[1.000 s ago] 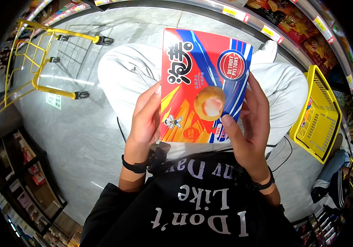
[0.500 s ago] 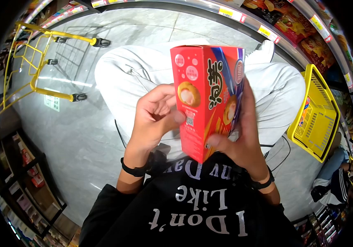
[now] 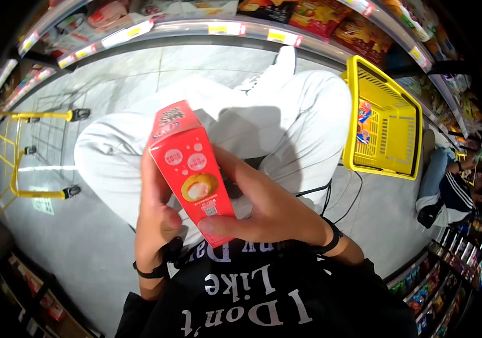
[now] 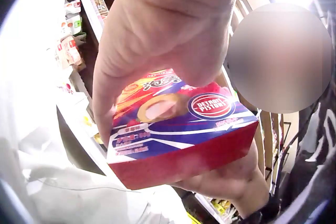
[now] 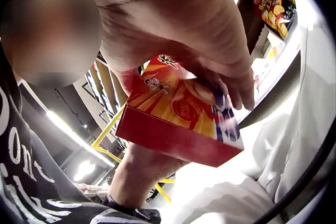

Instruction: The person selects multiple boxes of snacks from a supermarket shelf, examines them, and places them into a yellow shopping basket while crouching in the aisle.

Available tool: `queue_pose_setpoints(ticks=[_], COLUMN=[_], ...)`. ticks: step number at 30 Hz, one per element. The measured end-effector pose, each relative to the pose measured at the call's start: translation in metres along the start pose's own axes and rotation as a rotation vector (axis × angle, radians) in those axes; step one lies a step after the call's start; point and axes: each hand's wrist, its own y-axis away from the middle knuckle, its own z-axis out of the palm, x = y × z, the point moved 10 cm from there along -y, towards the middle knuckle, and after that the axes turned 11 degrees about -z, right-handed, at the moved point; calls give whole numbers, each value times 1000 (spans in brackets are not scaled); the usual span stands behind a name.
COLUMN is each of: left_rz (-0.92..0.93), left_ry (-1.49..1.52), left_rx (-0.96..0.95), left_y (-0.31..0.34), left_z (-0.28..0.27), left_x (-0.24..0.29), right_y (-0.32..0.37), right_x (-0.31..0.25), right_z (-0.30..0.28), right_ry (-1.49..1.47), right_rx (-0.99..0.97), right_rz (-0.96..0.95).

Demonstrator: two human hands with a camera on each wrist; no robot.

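Head: holds red box (image 3: 193,174) above white trousers (image 3: 319,127), clamped in right hand (image 3: 258,205); cannot tell closure of left hand (image 3: 155,222), fingertips hidden. Left wrist: reads "DETROIT PISTONS" badge (image 4: 211,106); Chinese title (image 4: 161,82) part-covered. Right wrist: round badge (image 5: 184,109) too blurred to read.

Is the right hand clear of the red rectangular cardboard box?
No, the right hand grips the box, its thumb across the printed side.

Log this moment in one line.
right hand: holds red box | left hand: against box | box: narrow side toward head camera | basket: beside knee
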Motion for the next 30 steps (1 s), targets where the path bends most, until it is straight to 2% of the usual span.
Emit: queue_pose_setpoints(ticks=[2, 4, 6, 7, 8, 10, 12, 15, 17, 18, 21, 24, 26, 28, 30], left_rz=[170, 94, 102, 88, 61, 43, 22, 55, 19, -19, -75, -88, -85, -73, -81], left_ry=[155, 146, 263, 202, 144, 130, 114, 200, 265, 332, 282, 246, 39, 14, 106], left_rx=[-20, 124, 172, 123, 96, 76, 57, 85, 23, -30, -6, -45, -94, -114, -207], left_y=[1, -2, -2, -6, -3, -5, -6, -5, 4, 4, 3, -7, -11, -11, -8], left_z=[0, -10, -12, -5, -5, -1, 3, 5, 0, 5, 17, 27, 42, 51, 63], left_x=[18, 21, 19, 21, 19, 17, 13, 13, -2, -2, 2, 7, 17, 22, 26], right_y=[-1, 2, 7, 6, 6, 4, 7, 13, 17, 18, 18, 18, 22, 27, 38], right_x=[-4, -12, 0, -11, -10, -27, -25, -20, -13, -16, -23, -20, -22, -21, -14], right_z=[-3, -27, -35, -36, -34, -41, -43, -52, -55, -57, -60, -78, -92, -97, -107], right_ry=[-110, -105, -371, -289, -290, -43, -11, -173, -451, -449, -490, -333, -222, -266, -384], right_rx=[-19, 37, 207, 163, 164, 172, 177, 259, 312, 316, 271, 328, 386, 383, 462], right_rz=[29, 7, 147, 71, 73, -125, -94, -52, 3, 2, -20, -12, -15, 14, 78])
